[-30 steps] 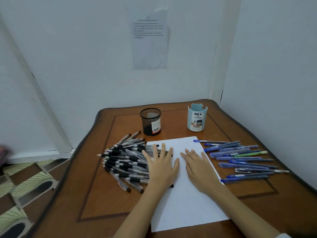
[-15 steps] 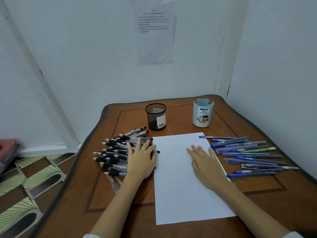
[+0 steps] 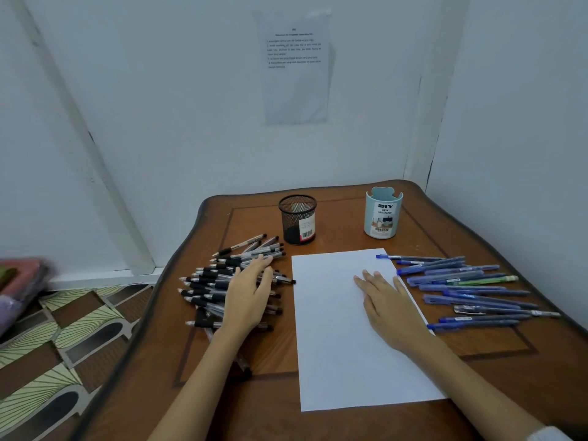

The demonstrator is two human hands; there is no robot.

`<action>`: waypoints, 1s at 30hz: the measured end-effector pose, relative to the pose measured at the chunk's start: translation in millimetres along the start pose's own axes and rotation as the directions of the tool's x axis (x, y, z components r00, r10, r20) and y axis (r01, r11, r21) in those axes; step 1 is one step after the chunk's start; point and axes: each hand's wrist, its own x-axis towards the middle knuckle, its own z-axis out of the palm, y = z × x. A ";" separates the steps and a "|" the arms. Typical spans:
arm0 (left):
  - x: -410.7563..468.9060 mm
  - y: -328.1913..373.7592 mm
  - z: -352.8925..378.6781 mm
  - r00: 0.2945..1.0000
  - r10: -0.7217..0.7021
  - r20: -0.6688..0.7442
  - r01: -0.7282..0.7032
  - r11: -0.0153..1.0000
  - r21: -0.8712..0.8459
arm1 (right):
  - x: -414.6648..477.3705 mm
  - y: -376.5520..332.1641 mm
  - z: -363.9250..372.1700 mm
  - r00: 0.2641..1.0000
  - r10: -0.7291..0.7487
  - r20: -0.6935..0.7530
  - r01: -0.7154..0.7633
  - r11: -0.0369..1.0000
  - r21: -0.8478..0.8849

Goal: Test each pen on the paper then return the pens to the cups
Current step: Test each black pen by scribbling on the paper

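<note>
A blank white sheet of paper (image 3: 337, 329) lies in the middle of the brown wooden table (image 3: 334, 224). Left of it is a heap of several black-grip pens (image 3: 210, 281). My left hand (image 3: 251, 294) rests flat on that heap, fingers spread, gripping none of them. My right hand (image 3: 388, 307) lies flat on the paper's right side, palm down, holding nothing. Several blue pens (image 3: 467, 288) lie spread out right of the paper. A black mesh cup (image 3: 298, 219) and a pale blue cup (image 3: 382, 212) stand behind the paper; no pens show above their rims.
White walls close in behind and to the right of the table. A printed sheet (image 3: 294, 65) is stuck on the back wall. Patterned floor tiles (image 3: 63, 338) and a blurred pink bundle (image 3: 19, 281) lie to the left, past the table's edge.
My left hand has slid off the paper to the left onto the black pens. My right hand has stayed flat on the paper. The view has shifted a little.
</note>
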 end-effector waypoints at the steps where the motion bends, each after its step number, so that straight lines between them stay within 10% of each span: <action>1: -1.1 1.5 -2.6 1.000 0.021 -0.017 -0.020 0.999 0.031 | 0.1 -0.4 -0.3 1.000 -0.003 -0.003 0.003 1.000 0.003; 10: -47.4 5.6 -13.6 0.990 0.140 0.023 -0.142 0.978 0.155 | -2.0 1.2 4.7 0.941 -0.107 -0.320 0.100 0.994 -0.038; 16: -73.4 -14.6 -27.7 0.991 0.084 0.100 -0.111 0.945 0.309 | -0.6 -16.9 -14.6 0.981 -0.129 -0.142 0.091 0.965 -0.247; 25: -81.3 -12.9 -30.8 0.980 0.112 0.165 -0.171 0.898 0.405 | 35.6 -80.3 -11.5 0.992 -0.054 -0.110 0.089 0.935 0.343; 30: -80.9 -16.0 -29.6 0.978 0.120 0.172 -0.178 0.908 0.378 | 65.0 -106.5 2.3 0.994 -0.044 -0.098 0.077 0.926 0.370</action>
